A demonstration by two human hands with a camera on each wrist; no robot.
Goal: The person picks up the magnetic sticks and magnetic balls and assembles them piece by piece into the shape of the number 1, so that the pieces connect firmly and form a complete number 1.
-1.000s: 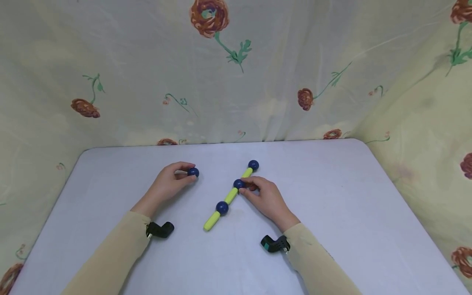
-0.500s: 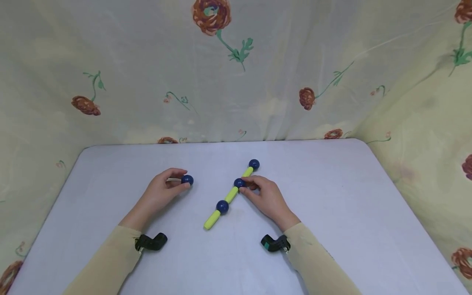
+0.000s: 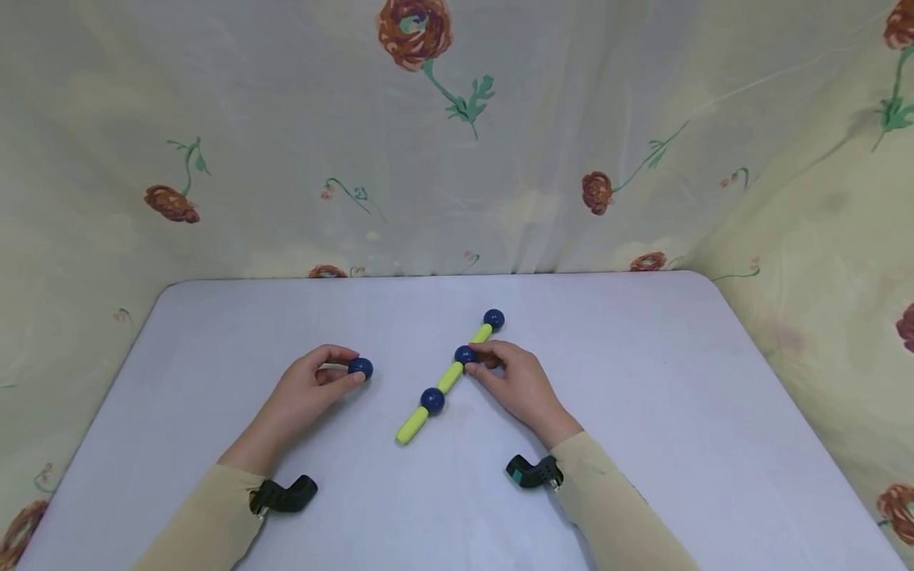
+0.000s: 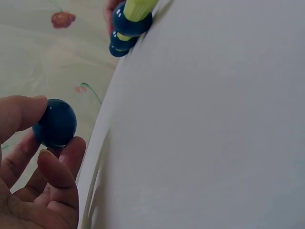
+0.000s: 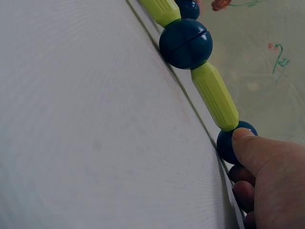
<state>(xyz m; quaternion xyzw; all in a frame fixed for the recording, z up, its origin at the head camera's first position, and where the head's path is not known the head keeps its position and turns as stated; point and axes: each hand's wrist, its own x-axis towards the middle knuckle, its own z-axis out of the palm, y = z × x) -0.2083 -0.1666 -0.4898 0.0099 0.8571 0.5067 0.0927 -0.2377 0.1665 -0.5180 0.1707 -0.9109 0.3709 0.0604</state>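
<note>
My left hand (image 3: 303, 392) pinches a loose dark blue ball (image 3: 360, 369) between thumb and fingers; the left wrist view shows this ball (image 4: 56, 123) close up. To its right, a chain of yellow-green rods and blue balls lies slantwise on the table. It runs from a bare rod (image 3: 412, 426) at the near end, through a ball (image 3: 432, 400) and a middle rod (image 3: 450, 378), to a far ball (image 3: 494, 319). My right hand (image 3: 520, 386) pinches the chain's middle ball (image 3: 464, 354). In the right wrist view, my thumb partly covers that ball (image 5: 226, 143).
The white table (image 3: 643, 381) has rounded back corners. Behind it and at the sides hangs a flowered cloth (image 3: 500, 182). A black wrist device (image 3: 284, 496) sits at the left cuff, and another device (image 3: 534, 472) at the right.
My left hand has drawn back toward the near side and slightly left, carrying its ball. The right hand and the chain have stayed in place.
</note>
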